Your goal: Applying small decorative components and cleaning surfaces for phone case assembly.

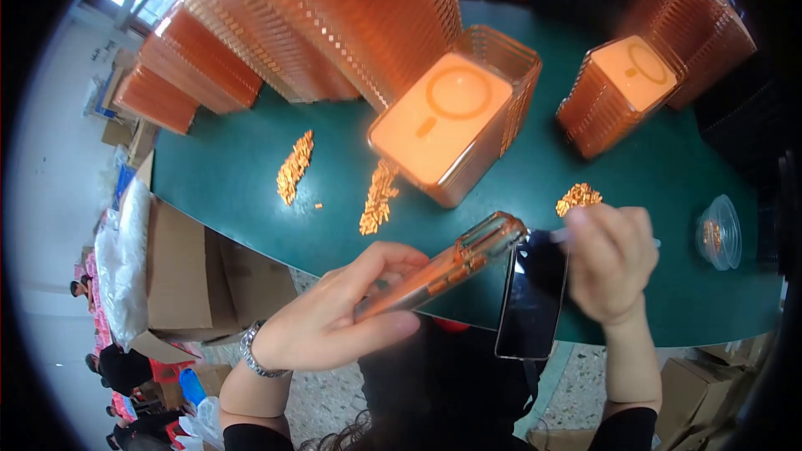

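"How far along?"

"The stacks (359,12) don't tell. At the view's five o'clock the left hand (330,317) pinches one amber case (443,274), likely unfinished; the blurred right hand (614,263) seems closed round a pale tool (559,235). Gold pieces (378,203) remain toward nine."

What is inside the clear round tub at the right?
The clear tub holds small orange-gold pieces; whatever lies beneath them is covered and cannot be seen.

A pale wall (63,134) stands left, bright windows (159,0) beyond; speckled floor (322,397) lies near, below the green tabletop (230,163).
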### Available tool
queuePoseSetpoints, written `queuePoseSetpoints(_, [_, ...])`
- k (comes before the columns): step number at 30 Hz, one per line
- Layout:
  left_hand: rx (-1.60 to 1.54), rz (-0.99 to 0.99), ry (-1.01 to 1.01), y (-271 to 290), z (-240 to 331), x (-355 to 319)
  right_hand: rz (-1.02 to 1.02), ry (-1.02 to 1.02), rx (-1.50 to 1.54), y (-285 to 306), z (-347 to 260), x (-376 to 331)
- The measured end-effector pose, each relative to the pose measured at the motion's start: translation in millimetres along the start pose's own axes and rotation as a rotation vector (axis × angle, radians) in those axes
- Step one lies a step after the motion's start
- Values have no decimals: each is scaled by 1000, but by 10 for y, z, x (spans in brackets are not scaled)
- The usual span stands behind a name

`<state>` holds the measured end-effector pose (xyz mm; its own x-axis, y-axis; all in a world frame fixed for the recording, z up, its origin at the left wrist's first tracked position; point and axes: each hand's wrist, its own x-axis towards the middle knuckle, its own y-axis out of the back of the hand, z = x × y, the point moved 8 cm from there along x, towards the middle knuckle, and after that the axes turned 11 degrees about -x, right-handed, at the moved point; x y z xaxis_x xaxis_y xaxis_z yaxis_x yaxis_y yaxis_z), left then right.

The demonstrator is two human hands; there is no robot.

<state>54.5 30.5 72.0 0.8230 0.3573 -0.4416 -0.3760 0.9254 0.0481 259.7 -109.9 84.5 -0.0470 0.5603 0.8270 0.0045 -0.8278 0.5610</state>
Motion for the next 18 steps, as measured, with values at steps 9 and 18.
queuePoseSetpoints(9, [416,316,-391,65,1030,213,-571,-426,-339,-17,1752,-1306])
queuePoseSetpoints(18, [1062,530,-360,4,1173,999,-558,-483,-246,15,1716,-1286])
